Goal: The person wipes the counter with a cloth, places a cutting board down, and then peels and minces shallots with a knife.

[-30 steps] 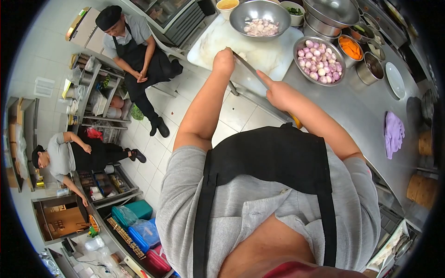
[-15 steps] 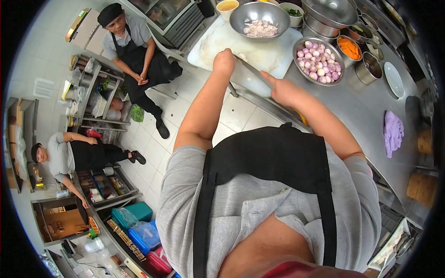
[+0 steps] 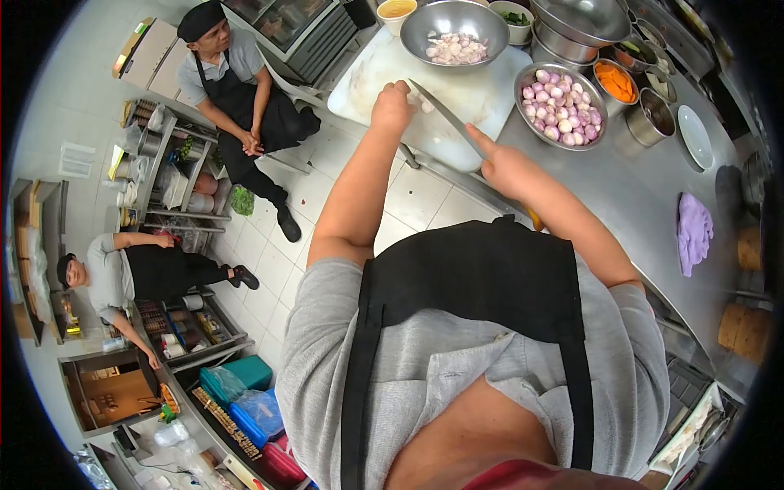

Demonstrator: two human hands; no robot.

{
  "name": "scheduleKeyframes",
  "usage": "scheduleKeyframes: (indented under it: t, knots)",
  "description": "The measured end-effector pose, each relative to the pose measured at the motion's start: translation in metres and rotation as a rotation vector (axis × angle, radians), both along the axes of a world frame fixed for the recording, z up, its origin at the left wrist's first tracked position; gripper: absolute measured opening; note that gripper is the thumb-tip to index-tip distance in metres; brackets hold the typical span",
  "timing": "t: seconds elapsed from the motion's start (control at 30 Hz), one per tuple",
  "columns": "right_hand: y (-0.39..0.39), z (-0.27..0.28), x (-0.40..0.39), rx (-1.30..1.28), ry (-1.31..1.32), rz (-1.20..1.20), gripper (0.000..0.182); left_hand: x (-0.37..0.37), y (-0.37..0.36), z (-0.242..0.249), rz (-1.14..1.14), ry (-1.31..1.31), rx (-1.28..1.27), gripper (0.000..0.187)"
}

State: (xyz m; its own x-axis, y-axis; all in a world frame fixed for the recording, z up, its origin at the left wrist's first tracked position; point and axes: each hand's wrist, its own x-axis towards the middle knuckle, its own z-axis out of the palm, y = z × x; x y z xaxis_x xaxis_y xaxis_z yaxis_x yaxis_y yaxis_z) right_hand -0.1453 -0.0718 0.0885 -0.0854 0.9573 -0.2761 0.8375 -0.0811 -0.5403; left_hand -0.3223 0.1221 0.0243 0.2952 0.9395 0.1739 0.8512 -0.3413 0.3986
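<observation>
My right hand [image 3: 502, 166] is closed round a knife, its index finger stretched along the blade's back. The long knife blade [image 3: 445, 116] points up and left over the white cutting board [image 3: 367, 77]. Near the blade's tip, my left hand [image 3: 394, 108] has its fingers bent together on the board; small pale pieces show beside them, but what it grips is hidden. A steel bowl [image 3: 418, 39] with peeled, cut shallots [image 3: 457, 49] stands at the board's far side. Right of the board is a bowl of whole purple shallots [image 3: 562, 106].
On the steel table [image 3: 604, 192] are a container of orange pieces [image 3: 614, 82], a steel pot [image 3: 651, 118], a white oval plate [image 3: 694, 137] and a purple cloth [image 3: 694, 233]. One person [image 3: 237, 90] sits at the left; another [image 3: 147, 269] stands behind.
The knife blade has moved up slightly, and its tip now shows clear of my left hand. My left hand has shifted slightly. The seated person's head has turned to the side.
</observation>
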Motion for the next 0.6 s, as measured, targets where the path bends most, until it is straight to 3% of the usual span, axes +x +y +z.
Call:
scheduleKeyframes:
  t: [0.07,0.2,0.37,0.4,0.47,0.5,0.57,0.6]
  knots:
    - [-0.001,0.002,0.001,-0.004,0.006,-0.002,0.069,-0.003,0.005,0.000,-0.116,0.038,-0.040,0.030]
    - [-0.005,0.001,0.004,0.029,0.029,-0.008,0.068,-0.006,0.014,-0.006,-0.125,0.079,-0.051,0.028]
    - [-0.007,0.001,0.002,-0.002,0.075,0.012,0.067,-0.022,0.031,-0.008,-0.002,0.045,-0.130,0.029]
    - [-0.006,0.002,0.005,-0.104,0.197,-0.028,0.067,-0.026,0.033,-0.012,-0.002,0.049,-0.130,0.029]
    - [-0.005,0.003,0.010,-0.205,0.316,-0.067,0.067,-0.032,0.037,-0.019,0.058,-0.280,-0.446,0.031]
    - [-0.004,0.002,0.012,-0.216,0.325,-0.087,0.066,-0.031,0.035,-0.014,0.061,-0.282,-0.443,0.031]
    - [-0.002,-0.008,0.016,-0.228,0.335,-0.099,0.066,-0.029,0.026,-0.004,-0.059,-0.280,-0.696,0.031]
    - [-0.001,-0.017,0.015,-0.083,0.218,-0.099,0.066,-0.028,0.024,0.001,-0.055,-0.281,-0.694,0.031]
